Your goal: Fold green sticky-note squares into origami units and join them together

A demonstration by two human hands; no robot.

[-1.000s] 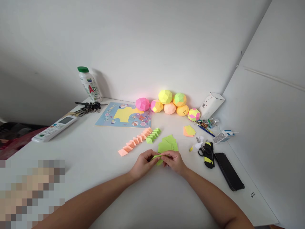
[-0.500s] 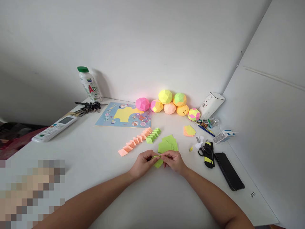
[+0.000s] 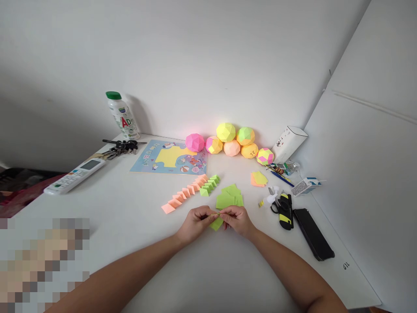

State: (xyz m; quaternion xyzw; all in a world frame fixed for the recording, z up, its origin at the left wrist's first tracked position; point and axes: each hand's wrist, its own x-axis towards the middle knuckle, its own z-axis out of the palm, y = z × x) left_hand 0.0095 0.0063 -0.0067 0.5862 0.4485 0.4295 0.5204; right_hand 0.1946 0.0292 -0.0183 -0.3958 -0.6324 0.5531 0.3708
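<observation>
Between my fingertips is a green paper square point(image 3: 216, 224), its upper edge pinched and its lower corner hanging toward me. My left hand point(image 3: 196, 224) grips it from the left with thumb and forefinger, and my right hand point(image 3: 239, 221) pinches it from the right. The fingers hide part of its upper edge. Just beyond my hands lies a loose stack of green paper squares point(image 3: 225, 201). To its left stand a row of folded green paper pieces point(image 3: 205, 191) and a longer diagonal row of folded peach paper pieces point(image 3: 176, 202).
Several faceted paper balls point(image 3: 226, 132) sit against the wall beside a blue picture board point(image 3: 140, 163). A bottle point(image 3: 123, 116), keys point(image 3: 122, 148) and a remote control point(image 3: 73, 176) are at left. On the right are yellow and orange paper point(image 3: 259, 178), scissors, a cutter point(image 3: 286, 213) and a phone point(image 3: 313, 234).
Both hands stay nearly in place on the green paper square. Its upper edge between the fingertips shows a little less than before.
</observation>
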